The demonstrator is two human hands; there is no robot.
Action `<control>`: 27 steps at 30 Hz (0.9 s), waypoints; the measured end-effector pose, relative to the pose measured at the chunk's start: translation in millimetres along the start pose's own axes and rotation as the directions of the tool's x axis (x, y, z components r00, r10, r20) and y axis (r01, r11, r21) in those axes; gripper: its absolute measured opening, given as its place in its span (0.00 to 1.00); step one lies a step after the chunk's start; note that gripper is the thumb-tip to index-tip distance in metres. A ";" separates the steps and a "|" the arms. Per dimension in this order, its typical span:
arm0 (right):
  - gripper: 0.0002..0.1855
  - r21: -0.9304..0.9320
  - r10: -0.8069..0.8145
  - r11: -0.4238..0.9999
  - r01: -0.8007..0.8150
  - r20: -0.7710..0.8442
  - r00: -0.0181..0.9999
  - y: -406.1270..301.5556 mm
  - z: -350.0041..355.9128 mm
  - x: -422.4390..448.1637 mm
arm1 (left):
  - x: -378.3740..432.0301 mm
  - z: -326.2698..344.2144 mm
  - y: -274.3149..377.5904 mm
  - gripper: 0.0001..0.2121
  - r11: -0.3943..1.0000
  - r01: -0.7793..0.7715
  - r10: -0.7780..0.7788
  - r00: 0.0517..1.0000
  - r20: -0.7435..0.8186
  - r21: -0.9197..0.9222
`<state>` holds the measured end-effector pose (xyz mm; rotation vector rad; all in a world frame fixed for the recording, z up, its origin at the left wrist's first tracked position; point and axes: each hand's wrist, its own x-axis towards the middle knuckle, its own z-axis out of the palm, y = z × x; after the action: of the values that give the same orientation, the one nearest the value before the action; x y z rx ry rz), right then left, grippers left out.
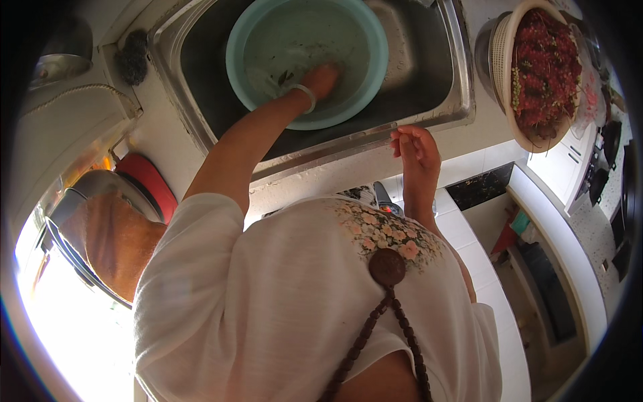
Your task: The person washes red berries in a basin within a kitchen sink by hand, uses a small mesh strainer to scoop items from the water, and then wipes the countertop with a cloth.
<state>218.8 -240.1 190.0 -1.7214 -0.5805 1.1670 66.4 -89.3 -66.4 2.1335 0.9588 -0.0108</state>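
Note:
A pale blue-green plastic basin point(381, 75) of cloudy water sits inside a stainless steel sink point(427, 55). My left hand point(322, 80) is dipped in the water, a pale bangle point(307, 95) at its wrist; its fingers are blurred by the water, so whether they hold anything is hidden. Dark bits of debris point(285, 77) float beside that hand. Just over the sink's near edge, my right hand point(417, 145) is raised with loosely bent fingers and nothing visible in them.
At the right, a cream plastic basket point(502, 65) heaped with small red berries on stems point(545, 70) rests in a metal bowl point(485, 60). A dark scouring pad point(132, 58) lies left of the sink. A brown cloth point(113, 236) and a red item point(148, 181) are at the lower left.

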 end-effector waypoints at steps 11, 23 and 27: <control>0.11 0.439 0.437 0.751 -0.493 0.230 0.870 30.4 51.5 64.5 | -63.0 -95.0 52.0 0.09 -0.185 0.291 -0.156 0.934 0.320 -0.939; 0.08 0.576 0.442 0.582 -0.574 0.368 0.818 59.3 70.2 93.2 | -113.6 -125.2 136.7 0.14 0.811 -0.002 -0.176 0.953 -0.246 -0.585; 0.06 0.543 0.410 0.594 -0.593 0.430 0.804 52.4 56.1 98.0 | -110.2 -92.6 51.1 0.12 0.973 0.212 -0.225 0.960 -0.167 -0.093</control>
<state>205.1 -162.1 94.0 -1.1166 0.2311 1.7679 -6.5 -118.7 64.6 1.9751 1.2766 0.1044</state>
